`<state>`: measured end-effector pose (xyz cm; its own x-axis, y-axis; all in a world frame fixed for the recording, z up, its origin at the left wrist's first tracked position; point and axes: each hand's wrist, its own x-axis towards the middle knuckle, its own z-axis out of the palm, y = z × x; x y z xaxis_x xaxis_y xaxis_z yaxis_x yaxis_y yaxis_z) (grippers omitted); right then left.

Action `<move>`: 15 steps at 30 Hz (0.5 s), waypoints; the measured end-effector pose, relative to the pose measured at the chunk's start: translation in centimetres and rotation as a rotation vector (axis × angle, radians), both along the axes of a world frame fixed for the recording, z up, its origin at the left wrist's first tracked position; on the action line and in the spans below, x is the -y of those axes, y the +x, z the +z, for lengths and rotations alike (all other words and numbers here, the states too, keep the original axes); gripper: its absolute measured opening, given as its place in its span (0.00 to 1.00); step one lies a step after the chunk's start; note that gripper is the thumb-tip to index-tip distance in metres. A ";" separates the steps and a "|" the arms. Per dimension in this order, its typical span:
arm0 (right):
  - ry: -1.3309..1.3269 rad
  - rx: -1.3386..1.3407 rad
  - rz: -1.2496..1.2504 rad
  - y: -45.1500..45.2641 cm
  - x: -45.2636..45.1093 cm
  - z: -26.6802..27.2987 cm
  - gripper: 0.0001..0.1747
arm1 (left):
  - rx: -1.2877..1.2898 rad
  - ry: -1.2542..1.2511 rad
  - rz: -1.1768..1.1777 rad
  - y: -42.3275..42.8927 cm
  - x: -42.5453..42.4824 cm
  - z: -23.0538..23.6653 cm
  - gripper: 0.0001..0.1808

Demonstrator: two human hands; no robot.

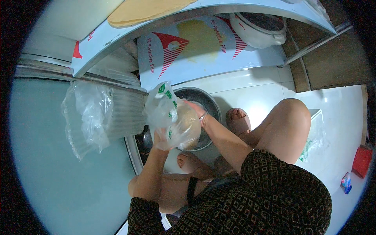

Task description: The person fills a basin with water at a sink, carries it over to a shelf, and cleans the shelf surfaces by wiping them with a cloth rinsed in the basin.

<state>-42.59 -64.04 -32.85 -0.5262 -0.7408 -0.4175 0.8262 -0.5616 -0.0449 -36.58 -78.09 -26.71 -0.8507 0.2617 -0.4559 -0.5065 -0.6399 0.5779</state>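
Between my two hands is a clear plastic bag (pixel 161 108) with green print, its loose top crumpled upward. A pale tan, rounded mass (pixel 189 123) shows through the film; what it is cannot be made out. My left hand (pixel 161 138) grips the bag's near left side, its fingers partly hidden by the plastic. On the far right side my right hand (pixel 195 108) presses against the bag, with a bracelet on the wrist. Beneath them a dark round basin (pixel 216 105) stands on the floor, partly covered by the bag.
Ahead, a low shelf (pixel 252 60) covered in printed protective film holds a white pot (pixel 246 33). Crumpled clear plastic (pixel 94 114) hangs at the left beside a frosted panel (pixel 67 185). To the right are a white bin (pixel 315 117), a red box (pixel 362 161) and a small blue packet (pixel 346 183).
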 end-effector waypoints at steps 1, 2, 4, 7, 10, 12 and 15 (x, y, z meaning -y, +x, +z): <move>0.105 -0.014 -0.059 0.1 0.0 -0.3 0.21 | -0.003 0.013 -0.024 -0.3 0.1 -0.2 0.28; 0.105 -0.012 -0.060 0.1 0.3 -1.4 0.21 | -0.005 0.025 -0.048 -0.6 0.1 -0.2 0.28; 0.591 -0.448 -0.108 -0.1 0.5 -2.3 0.18 | -0.336 -0.407 -0.132 -1.4 -0.4 0.3 0.23; 0.607 -0.039 -0.076 0.3 0.3 2.0 0.17 | -0.258 -0.529 -0.050 -1.7 -0.5 1.5 0.18; 0.610 -0.244 -0.289 0.4 0.7 0.6 0.18 | -0.214 -0.888 -0.217 -2.2 -0.4 1.7 0.21; 0.551 -0.314 -0.248 0.4 0.1 1.2 0.20 | -0.571 -1.577 -0.538 -2.4 -0.3 2.5 0.24; 0.453 -0.421 -0.086 -0.1 -1.5 2.6 0.24 | -0.629 -1.692 -0.559 -2.7 -1.3 4.6 0.29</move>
<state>-42.66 -62.59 -30.24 -0.7637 -0.4864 -0.4245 0.6388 -0.4741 -0.6059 -39.31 -76.77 -22.07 -0.9607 0.1997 -0.1929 0.0803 0.8649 0.4955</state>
